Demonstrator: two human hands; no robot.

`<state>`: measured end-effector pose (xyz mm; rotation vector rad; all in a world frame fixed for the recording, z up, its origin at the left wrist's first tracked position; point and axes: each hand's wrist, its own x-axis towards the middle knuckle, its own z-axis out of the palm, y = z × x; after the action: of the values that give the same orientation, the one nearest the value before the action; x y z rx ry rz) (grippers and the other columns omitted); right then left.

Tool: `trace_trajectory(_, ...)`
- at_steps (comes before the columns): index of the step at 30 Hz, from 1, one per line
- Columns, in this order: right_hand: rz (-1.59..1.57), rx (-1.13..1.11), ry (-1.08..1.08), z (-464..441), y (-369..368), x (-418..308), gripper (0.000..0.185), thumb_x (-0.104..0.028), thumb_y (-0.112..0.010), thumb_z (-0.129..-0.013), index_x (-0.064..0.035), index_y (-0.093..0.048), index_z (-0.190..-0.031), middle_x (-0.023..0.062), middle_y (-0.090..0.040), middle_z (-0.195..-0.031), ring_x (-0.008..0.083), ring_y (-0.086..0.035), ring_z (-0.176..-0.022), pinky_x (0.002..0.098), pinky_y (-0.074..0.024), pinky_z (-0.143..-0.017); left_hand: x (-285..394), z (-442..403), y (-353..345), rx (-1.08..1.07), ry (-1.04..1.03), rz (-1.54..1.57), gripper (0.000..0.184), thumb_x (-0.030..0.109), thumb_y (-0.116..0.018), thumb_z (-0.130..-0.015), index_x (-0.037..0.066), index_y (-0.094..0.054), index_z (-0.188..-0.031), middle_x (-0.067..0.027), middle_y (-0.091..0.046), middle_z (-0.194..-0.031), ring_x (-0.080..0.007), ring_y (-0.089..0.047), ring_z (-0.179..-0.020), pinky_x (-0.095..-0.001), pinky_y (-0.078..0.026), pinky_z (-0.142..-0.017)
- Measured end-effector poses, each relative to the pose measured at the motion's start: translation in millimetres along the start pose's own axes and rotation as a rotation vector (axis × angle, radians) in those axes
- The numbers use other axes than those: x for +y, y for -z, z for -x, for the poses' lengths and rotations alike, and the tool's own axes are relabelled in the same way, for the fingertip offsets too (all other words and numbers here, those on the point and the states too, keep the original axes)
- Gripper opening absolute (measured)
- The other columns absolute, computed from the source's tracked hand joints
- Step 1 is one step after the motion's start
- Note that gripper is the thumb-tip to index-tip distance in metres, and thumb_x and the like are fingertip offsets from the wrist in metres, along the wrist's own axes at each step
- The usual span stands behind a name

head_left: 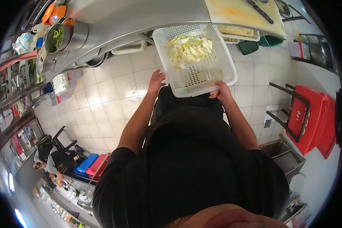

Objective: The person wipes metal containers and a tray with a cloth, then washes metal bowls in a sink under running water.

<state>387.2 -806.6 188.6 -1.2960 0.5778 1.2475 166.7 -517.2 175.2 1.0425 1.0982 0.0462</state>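
Note:
A white perforated plastic basket is in front of my body, its far edge at the steel counter. Chopped pale green cabbage lies in its far half, while the near half shows bare holes. My right hand grips the rim at the near right corner, thumb on top and fingers curled beneath. Beside the basket's left wall is my left hand, fingers apart and holding nothing; whether its fingertips touch the wall I cannot tell.
Ahead runs a steel counter with a cutting board and knife. Metal pots stand at left. Red crates and a stool are at right. Another person is far back left.

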Motion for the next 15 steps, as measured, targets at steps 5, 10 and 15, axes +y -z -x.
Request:
trace_trajectory(5, -0.093, -0.017, -0.029, 24, 0, 31, 0.034, -0.020, -0.044, -0.091, 0.0127, -0.049, -0.101, 0.0212, -0.058, -0.065, 0.0301, -0.057, -0.043, 0.0530, -0.0556, -0.044, -9, 2, -11, -0.109, 0.015, 0.022, 0.076, 0.026, -0.066, -0.091, 0.005, -0.023, -0.150, -0.0149, -0.055, -0.134, -0.0259, -0.056, -0.117, -0.0437, -0.050, -0.088)
trace_trajectory(10, -0.002, 0.008, -0.050, 45, -17, 42, 0.031, -0.022, -0.047, -0.089, 0.0079, -0.052, -0.096, 0.0149, -0.054, -0.065, 0.0251, -0.050, -0.044, 0.0523, -0.0538, -0.049, -4, 12, -10, -0.204, 0.062, 0.052, 0.066, 0.011, -0.061, -0.091, 0.005, -0.029, -0.148, -0.0152, -0.063, -0.122, -0.0263, -0.063, -0.108, -0.0442, -0.054, -0.085)
trace_trajectory(15, 0.044, -0.030, -0.122, 36, -36, 57, 0.036, -0.023, -0.048, -0.091, 0.0109, -0.052, -0.101, 0.0168, -0.058, -0.063, 0.0257, -0.055, -0.043, 0.0471, -0.0543, -0.044, -30, 2, 16, -0.121, -0.013, 0.179, 0.054, -0.003, -0.058, -0.084, 0.002, -0.043, -0.136, -0.0150, -0.063, -0.119, -0.0300, -0.064, -0.106, -0.0463, -0.056, -0.085)
